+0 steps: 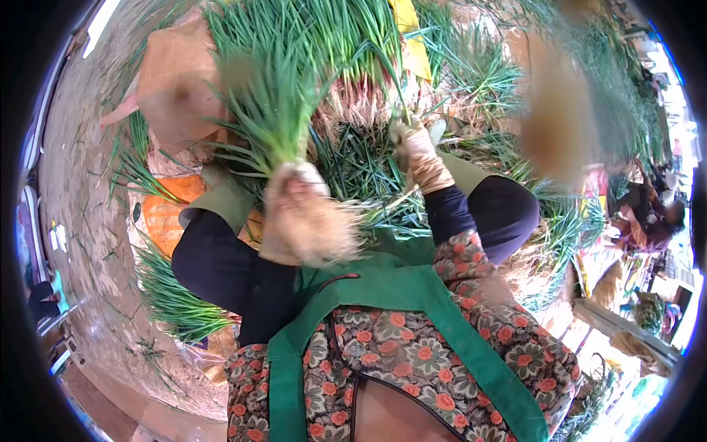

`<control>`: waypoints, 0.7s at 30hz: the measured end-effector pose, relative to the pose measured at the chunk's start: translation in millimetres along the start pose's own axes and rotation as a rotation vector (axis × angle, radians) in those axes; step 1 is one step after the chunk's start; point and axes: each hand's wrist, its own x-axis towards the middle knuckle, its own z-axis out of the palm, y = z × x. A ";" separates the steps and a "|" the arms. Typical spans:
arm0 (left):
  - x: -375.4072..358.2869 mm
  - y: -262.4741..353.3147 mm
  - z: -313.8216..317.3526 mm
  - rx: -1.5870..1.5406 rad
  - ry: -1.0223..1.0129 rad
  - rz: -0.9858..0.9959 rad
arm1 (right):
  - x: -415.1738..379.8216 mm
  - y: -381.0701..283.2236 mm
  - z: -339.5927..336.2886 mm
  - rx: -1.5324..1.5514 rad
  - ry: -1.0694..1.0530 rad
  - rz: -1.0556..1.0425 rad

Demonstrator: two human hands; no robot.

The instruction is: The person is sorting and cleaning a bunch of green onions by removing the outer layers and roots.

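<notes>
We keep our left hand [294, 184] clenched on the bunch of long green onions [276, 110] just above its pale roots. Our right hand [416, 147] is closed on loose stalks in the green heap [361, 166]; we should pull those out straight.

Upright green onion bunch [276, 110], pale roots lowermost.

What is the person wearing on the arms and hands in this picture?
Both arms have dark navy sleeves. The left hand and the right hand wear soiled, tan gloves; the right glove has a ribbed cuff. A floral blouse with orange flowers and a green apron cover the body.
</notes>
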 end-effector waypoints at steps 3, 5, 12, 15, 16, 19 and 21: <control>-11.9 75.0 40.8 -0.666 -0.478 -0.273 | -27.1 -77.4 9.3 0.269 -0.231 0.509; -16.2 107.1 53.1 -0.581 -0.713 -0.217 | -23.3 -56.1 6.3 0.369 -0.239 0.426; -17.3 63.0 72.3 0.300 0.147 0.082 | -26.8 -57.7 67.7 0.424 -0.399 0.381; 4.0 46.4 -10.2 0.375 0.250 -0.213 | -34.8 -56.5 117.3 -0.029 -0.564 0.181; 6.7 41.5 -24.8 0.412 0.277 -0.276 | -35.0 -42.9 129.0 -0.122 -0.529 0.066; 13.0 19.6 -26.3 0.373 0.479 -0.178 | -3.2 -22.5 125.3 -0.424 -0.408 0.000; 16.6 26.1 -25.8 0.424 0.401 -0.189 | -2.7 -53.6 136.3 -0.675 -0.475 -0.092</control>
